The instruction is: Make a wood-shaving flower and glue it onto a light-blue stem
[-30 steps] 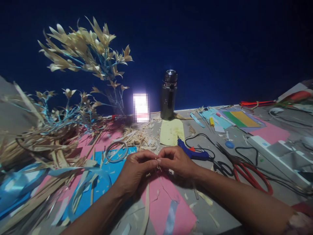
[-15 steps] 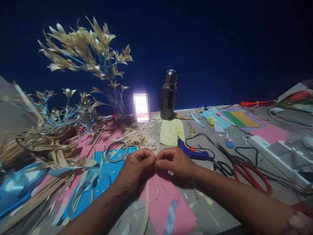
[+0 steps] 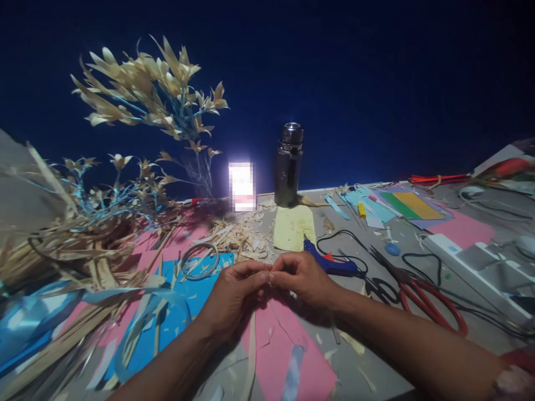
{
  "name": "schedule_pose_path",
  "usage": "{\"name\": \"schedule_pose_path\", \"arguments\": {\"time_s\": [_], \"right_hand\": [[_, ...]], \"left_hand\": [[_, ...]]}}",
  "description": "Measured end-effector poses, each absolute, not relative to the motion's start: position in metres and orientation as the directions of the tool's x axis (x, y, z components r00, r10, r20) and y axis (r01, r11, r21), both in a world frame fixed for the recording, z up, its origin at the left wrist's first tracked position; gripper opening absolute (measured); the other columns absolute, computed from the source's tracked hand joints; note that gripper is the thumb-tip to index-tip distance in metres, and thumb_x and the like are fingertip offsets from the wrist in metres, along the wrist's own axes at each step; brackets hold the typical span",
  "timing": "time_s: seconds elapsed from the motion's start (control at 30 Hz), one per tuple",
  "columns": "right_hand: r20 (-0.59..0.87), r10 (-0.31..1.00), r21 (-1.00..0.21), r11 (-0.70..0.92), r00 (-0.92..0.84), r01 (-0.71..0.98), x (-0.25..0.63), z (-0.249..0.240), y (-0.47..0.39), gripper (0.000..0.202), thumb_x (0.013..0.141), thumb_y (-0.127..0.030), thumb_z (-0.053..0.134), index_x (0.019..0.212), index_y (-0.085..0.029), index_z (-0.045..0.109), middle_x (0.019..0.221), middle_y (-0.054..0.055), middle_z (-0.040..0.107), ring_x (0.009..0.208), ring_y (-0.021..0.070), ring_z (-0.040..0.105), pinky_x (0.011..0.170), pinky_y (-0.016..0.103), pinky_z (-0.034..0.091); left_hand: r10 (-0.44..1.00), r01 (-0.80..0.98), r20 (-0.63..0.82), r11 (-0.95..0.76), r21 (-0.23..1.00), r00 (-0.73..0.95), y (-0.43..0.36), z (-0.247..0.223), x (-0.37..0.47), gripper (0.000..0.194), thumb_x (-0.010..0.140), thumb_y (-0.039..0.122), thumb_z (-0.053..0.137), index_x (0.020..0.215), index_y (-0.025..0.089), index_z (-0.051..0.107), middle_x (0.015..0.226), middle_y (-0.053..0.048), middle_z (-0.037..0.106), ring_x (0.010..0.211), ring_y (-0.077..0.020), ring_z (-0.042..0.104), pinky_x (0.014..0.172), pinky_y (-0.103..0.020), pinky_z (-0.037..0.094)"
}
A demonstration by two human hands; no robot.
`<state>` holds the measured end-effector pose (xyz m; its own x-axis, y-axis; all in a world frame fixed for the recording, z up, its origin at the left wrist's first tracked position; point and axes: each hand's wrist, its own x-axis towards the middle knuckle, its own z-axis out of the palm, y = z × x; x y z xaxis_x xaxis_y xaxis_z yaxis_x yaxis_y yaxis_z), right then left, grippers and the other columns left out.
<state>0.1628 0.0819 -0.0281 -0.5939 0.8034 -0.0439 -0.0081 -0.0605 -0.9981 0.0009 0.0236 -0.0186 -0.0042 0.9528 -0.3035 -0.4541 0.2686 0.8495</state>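
My left hand (image 3: 237,291) and my right hand (image 3: 307,278) meet in the middle, thumbs and fingers pinched tip to tip. A thin thread-like strand (image 3: 279,322) shows at the fingertips and trails down over the pink paper (image 3: 276,356); its exact kind is too fine to make out. Below them a light blue ribbon piece (image 3: 293,370) lies on that paper. Just beyond my right hand is a blue glue gun (image 3: 334,264), its nozzle over a yellow paper (image 3: 295,227). Left of my hands, a ring-shaped coil (image 3: 199,260) rests on blue paper (image 3: 200,295).
Dried-leaf flowers on blue stems (image 3: 167,94) stand at the back left, near a glowing blurred screen (image 3: 241,186) and a dark flask (image 3: 287,172). Red-handled scissors (image 3: 434,306) and a white power strip (image 3: 468,273) lie right. Husk scraps (image 3: 234,236) and blue ribbon (image 3: 37,309) cover the left.
The fingertips have shifted slightly, and a bit of the strand now shows between them. The view has tilted a little, so everything sits slightly lower.
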Motion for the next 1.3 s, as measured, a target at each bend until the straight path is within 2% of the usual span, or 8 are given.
{"name": "schedule_pose_path", "arguments": {"time_s": [0.2,0.4,0.63,0.77,0.9,1.03,1.23,1.3], "right_hand": [[-0.021,0.787,-1.0,-0.016,-0.617,0.013,0.161,-0.022,0.079,0.009,0.074,-0.023,0.073,0.073,-0.014,0.07,0.068,0.001,0.069,0.062,0.0129,0.061,0.058,0.023,0.044],[-0.032,0.845,-0.998,-0.051,-0.534,-0.02,0.163,-0.021,0.085,0.006,0.073,-0.022,0.066,0.075,-0.016,0.067,0.063,-0.001,0.065,0.056,0.0122,0.057,0.055,0.023,0.043],[0.016,0.8,-0.999,-0.005,-0.6,-0.033,0.166,-0.02,0.09,0.016,0.076,-0.03,0.072,0.086,-0.017,0.071,0.071,0.0,0.067,0.064,0.0137,0.059,0.062,0.026,0.045],[0.024,0.813,-1.0,0.009,-0.582,-0.027,0.166,-0.02,0.09,0.017,0.077,-0.034,0.074,0.08,-0.017,0.071,0.071,0.0,0.067,0.066,0.0146,0.061,0.064,0.027,0.047],[0.009,0.825,-0.999,-0.021,-0.566,-0.047,0.166,-0.022,0.093,0.019,0.076,-0.034,0.076,0.078,-0.017,0.07,0.071,0.0,0.069,0.065,0.0136,0.06,0.064,0.027,0.046],[0.011,0.821,-0.999,-0.017,-0.571,-0.044,0.167,-0.024,0.094,0.018,0.076,-0.034,0.076,0.077,-0.017,0.069,0.07,0.0,0.068,0.065,0.0131,0.059,0.064,0.026,0.045],[-0.017,0.823,-1.0,-0.027,-0.567,-0.008,0.167,-0.022,0.093,0.021,0.075,-0.036,0.075,0.076,-0.016,0.068,0.067,0.0,0.064,0.062,0.0137,0.058,0.061,0.027,0.044],[-0.019,0.82,-0.999,-0.032,-0.571,-0.013,0.167,-0.022,0.093,0.021,0.075,-0.036,0.075,0.077,-0.017,0.068,0.068,0.0,0.065,0.063,0.0145,0.059,0.062,0.028,0.045]], "left_hand": [[0.946,-0.511,-0.314,0.31,0.801,0.082,0.023,-0.021,-0.003,0.022,0.064,0.027,0.088,0.07,0.015,0.071,0.053,0.001,0.058,0.05,-0.0107,0.051,0.052,-0.024,0.043],[0.933,-0.484,-0.274,0.356,0.799,0.233,0.022,-0.02,-0.006,0.023,0.075,0.03,0.083,0.072,0.013,0.069,0.068,-0.006,0.068,0.061,-0.0166,0.064,0.065,-0.031,0.052],[0.927,-0.42,-0.313,0.373,0.827,0.208,0.022,-0.019,-0.002,0.025,0.073,0.033,0.084,0.072,0.011,0.071,0.058,-0.005,0.065,0.053,-0.018,0.064,0.057,-0.033,0.056],[0.925,-0.424,-0.315,0.379,0.823,0.214,0.021,-0.016,-0.003,0.03,0.073,0.037,0.085,0.071,0.009,0.072,0.056,-0.006,0.065,0.051,-0.0169,0.063,0.055,-0.032,0.057],[0.91,-0.484,-0.352,0.414,0.771,0.218,0.021,-0.013,-0.004,0.035,0.071,0.041,0.086,0.076,0.008,0.074,0.066,-0.009,0.07,0.051,-0.0157,0.063,0.054,-0.035,0.061],[0.899,-0.51,-0.373,0.438,0.741,0.231,0.022,-0.014,-0.005,0.033,0.073,0.037,0.085,0.076,0.006,0.074,0.066,-0.01,0.071,0.047,-0.0139,0.063,0.05,-0.03,0.06],[0.896,-0.507,-0.367,0.445,0.738,0.251,0.022,-0.019,-0.006,0.022,0.076,0.028,0.083,0.076,0.009,0.072,0.06,-0.006,0.067,0.043,-0.0127,0.061,0.048,-0.027,0.059],[0.894,-0.52,-0.364,0.448,0.727,0.261,0.023,-0.019,-0.007,0.023,0.078,0.03,0.081,0.076,0.008,0.072,0.06,-0.006,0.066,0.043,-0.0123,0.06,0.046,-0.027,0.057]]}}
